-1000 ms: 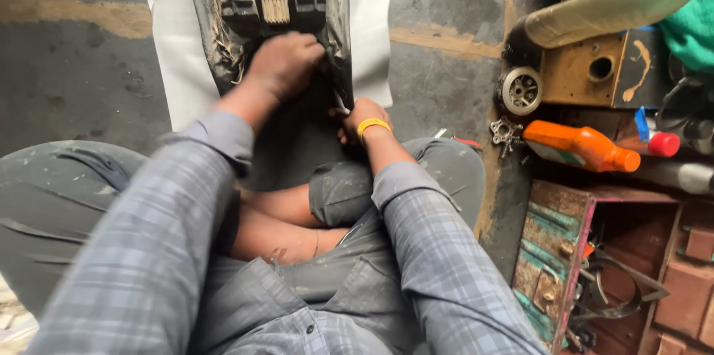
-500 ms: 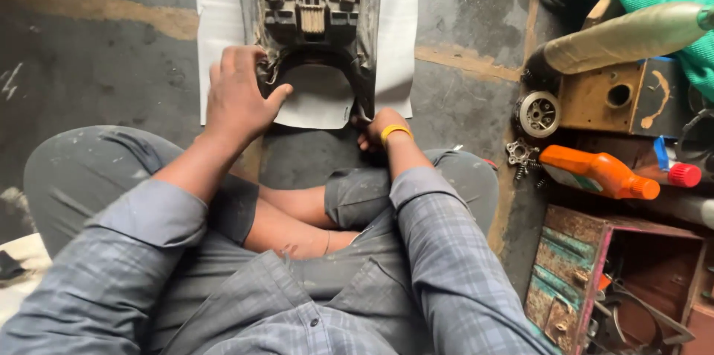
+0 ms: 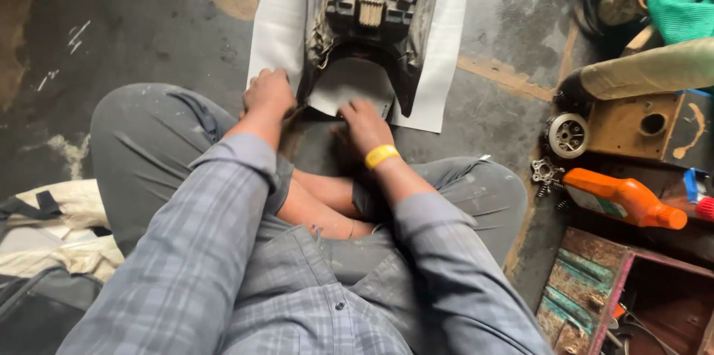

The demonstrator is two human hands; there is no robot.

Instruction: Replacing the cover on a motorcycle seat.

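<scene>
a workshop: stained concrete floor (image 3: pixel 149 50), bearing (image 3: pixel 569 135), oil bottle (image 3: pixel 621 199).

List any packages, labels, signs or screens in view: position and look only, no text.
Orange bottle: lies on its side at right on the floor, by the wooden box; orange body and cap, pale label with green.
Blue-and-white package: right edge, behind the bottle's cap; mostly cut off.
Yellow wristband: on the right hand; plain band.
No signs or screens.

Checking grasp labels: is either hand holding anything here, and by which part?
Left hand rests on the white sheet by the near left end of the black plastic part. Right hand touches the sheet's near edge under the part's arch. No closed grip is visible.
</scene>
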